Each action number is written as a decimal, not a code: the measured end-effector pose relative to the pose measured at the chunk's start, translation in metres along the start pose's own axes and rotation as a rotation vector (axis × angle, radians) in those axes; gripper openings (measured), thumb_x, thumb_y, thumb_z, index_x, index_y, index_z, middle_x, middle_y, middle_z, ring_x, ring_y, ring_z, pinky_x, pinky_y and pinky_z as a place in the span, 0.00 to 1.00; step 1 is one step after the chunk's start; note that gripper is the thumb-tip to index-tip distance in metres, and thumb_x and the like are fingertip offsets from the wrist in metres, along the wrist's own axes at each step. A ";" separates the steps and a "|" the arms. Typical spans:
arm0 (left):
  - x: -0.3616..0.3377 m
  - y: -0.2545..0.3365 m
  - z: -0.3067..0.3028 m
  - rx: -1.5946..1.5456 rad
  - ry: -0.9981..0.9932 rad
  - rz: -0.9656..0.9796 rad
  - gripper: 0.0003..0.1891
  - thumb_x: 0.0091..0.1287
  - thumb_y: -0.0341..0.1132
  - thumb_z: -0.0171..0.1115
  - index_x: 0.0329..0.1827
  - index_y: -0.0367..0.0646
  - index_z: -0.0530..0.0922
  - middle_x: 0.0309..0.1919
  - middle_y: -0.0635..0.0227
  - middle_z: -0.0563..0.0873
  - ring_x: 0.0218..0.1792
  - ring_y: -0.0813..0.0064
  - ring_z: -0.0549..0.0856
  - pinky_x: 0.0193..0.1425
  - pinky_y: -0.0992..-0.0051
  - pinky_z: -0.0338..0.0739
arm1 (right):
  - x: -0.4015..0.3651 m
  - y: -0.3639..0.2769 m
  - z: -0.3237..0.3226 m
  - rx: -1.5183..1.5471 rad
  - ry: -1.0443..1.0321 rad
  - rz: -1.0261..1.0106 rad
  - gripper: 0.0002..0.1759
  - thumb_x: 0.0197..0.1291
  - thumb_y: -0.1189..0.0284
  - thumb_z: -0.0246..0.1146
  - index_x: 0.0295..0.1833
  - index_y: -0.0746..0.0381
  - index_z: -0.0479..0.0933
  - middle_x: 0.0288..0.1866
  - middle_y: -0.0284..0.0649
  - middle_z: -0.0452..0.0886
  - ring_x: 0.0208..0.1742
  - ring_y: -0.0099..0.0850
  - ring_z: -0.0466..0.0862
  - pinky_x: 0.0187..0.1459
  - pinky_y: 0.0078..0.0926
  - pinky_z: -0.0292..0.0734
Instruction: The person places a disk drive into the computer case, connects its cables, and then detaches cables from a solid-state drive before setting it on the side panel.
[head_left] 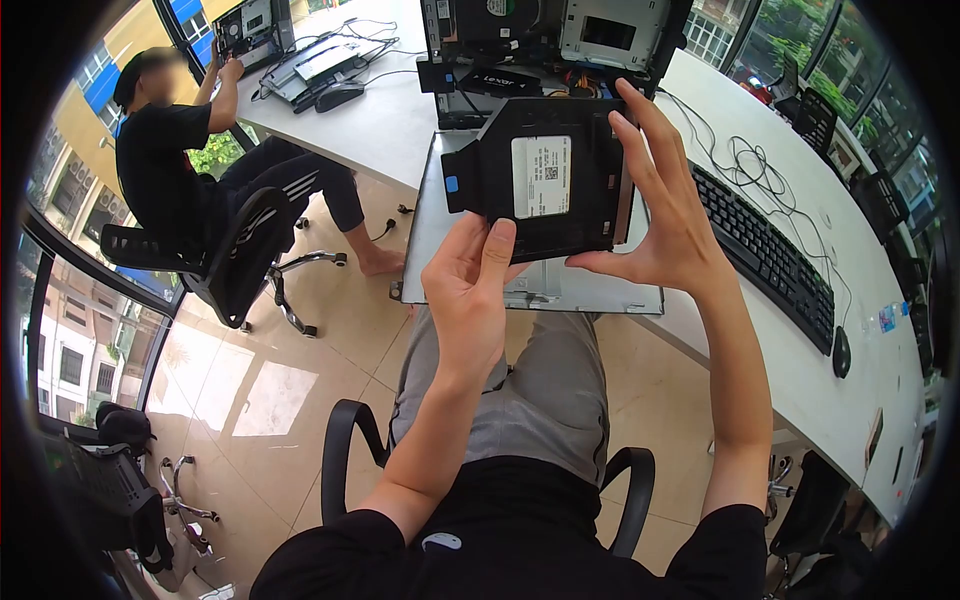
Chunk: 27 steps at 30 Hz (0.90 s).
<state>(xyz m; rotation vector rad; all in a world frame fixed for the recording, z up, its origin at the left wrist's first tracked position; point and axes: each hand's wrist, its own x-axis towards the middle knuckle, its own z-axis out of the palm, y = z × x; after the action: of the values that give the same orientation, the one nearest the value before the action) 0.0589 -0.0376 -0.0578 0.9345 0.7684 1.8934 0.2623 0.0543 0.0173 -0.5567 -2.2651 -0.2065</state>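
On the desk (380, 125), the far case (574, 46) is open, drive (591, 180) out; my left hand (465, 305) pinches it, right hand (682, 235) wide.

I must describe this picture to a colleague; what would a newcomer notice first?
First, probably the flat black part with a white label, held centrally by the left hand, the right hand spread at its edge. Next, the opened computer case behind it, at the top, and the seated person at upper left.
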 end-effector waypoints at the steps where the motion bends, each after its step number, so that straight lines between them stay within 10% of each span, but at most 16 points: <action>1: 0.000 0.000 0.000 -0.006 -0.001 0.002 0.10 0.86 0.31 0.61 0.40 0.41 0.77 0.35 0.77 0.80 0.37 0.88 0.84 0.51 0.67 0.98 | 0.000 0.000 0.000 -0.002 -0.001 0.000 0.76 0.31 0.54 0.92 0.89 0.52 0.60 0.92 0.51 0.56 0.88 0.59 0.61 0.83 0.55 0.67; 27: -0.002 0.008 0.009 0.061 -0.005 -0.014 0.09 0.86 0.31 0.62 0.44 0.38 0.78 0.37 0.76 0.81 0.39 0.89 0.83 0.52 0.71 0.95 | 0.002 -0.006 -0.008 -0.089 -0.034 0.003 0.66 0.34 0.56 0.89 0.84 0.52 0.69 0.90 0.50 0.60 0.89 0.58 0.60 0.84 0.59 0.65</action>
<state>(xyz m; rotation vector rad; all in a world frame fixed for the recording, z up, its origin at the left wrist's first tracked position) 0.0640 -0.0415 -0.0474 0.9686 0.8320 1.8638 0.2635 0.0476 0.0244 -0.6144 -2.2968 -0.2996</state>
